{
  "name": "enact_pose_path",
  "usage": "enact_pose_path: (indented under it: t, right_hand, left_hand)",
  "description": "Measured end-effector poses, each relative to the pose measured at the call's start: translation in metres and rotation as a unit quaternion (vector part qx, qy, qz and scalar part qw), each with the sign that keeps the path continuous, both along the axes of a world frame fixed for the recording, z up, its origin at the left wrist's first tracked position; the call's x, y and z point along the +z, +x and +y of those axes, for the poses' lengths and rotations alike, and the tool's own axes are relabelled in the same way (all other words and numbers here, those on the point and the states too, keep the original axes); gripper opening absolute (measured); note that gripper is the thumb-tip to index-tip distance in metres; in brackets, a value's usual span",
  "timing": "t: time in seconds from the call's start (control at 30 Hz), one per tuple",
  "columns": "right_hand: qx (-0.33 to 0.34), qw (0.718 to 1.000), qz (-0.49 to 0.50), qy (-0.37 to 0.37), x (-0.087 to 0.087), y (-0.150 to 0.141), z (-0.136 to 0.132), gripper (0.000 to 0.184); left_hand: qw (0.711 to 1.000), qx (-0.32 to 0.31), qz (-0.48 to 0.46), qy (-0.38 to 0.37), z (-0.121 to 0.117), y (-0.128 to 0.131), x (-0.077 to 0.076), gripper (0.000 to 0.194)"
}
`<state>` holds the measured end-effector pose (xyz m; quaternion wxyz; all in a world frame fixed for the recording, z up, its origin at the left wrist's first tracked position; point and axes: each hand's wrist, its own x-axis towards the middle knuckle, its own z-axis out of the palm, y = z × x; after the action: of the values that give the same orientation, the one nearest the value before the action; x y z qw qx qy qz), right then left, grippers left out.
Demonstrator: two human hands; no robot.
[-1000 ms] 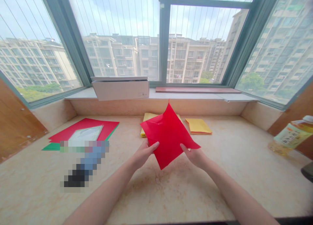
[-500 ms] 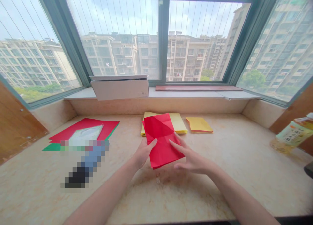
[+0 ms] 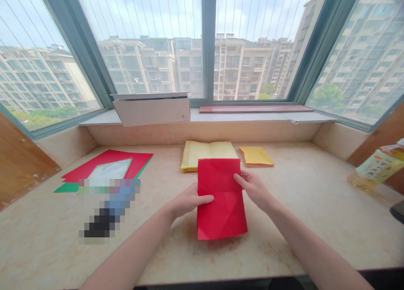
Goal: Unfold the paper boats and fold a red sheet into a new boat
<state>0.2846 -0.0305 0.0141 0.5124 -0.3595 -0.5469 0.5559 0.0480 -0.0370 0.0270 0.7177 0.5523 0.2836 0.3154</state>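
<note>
Between my two hands is a folded piece of red paper (image 3: pixel 221 214), with a crease running across its middle. My left hand (image 3: pixel 189 198) grips its left edge, thumb lying on the front face and fingers hidden behind. On the upper right edge, my right hand (image 3: pixel 252 187) pinches the paper with the thumb in front. Just beyond its top edge lies a stack of pale yellow paper (image 3: pixel 208 149), partly covered from view. A smaller folded yellow-orange paper (image 3: pixel 257 156) rests to the right of that stack.
Red sheets (image 3: pixel 109 159) and a green sheet (image 3: pixel 67 188) lie at the left, with a clear packet (image 3: pixel 109 172) on top; something beside them is pixelated. A bottle (image 3: pixel 377 168) leans at the right. On the sill stand a white box (image 3: pixel 154 110) and a reddish board (image 3: pixel 255 109).
The red paper has been turned more upright and squared, and it sits lower and nearer. My right hand has moved up to its edge and closed on it; the left keeps its hold.
</note>
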Motion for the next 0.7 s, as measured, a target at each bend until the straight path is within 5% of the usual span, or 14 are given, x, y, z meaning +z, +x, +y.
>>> enact_pose_path:
  t: [0.17, 0.5, 0.7]
  right_hand:
    - [0.013, 1.0, -0.015, -0.006, -0.0004, -0.003, -0.0025, 0.033]
    - [-0.011, 0.999, -0.04, 0.004, -0.005, 0.0006, -0.0012, 0.038]
    - [-0.019, 0.998, -0.06, 0.024, -0.0059, -0.0003, -0.0022, 0.036]
  left_hand:
    - [0.991, 0.129, -0.023, -0.01, 0.0059, 0.0056, -0.0038, 0.041]
    - [0.992, 0.121, 0.009, 0.047, 0.0046, 0.0077, -0.0057, 0.034]
    - [0.959, 0.239, 0.039, 0.144, 0.0092, 0.0049, -0.0074, 0.043]
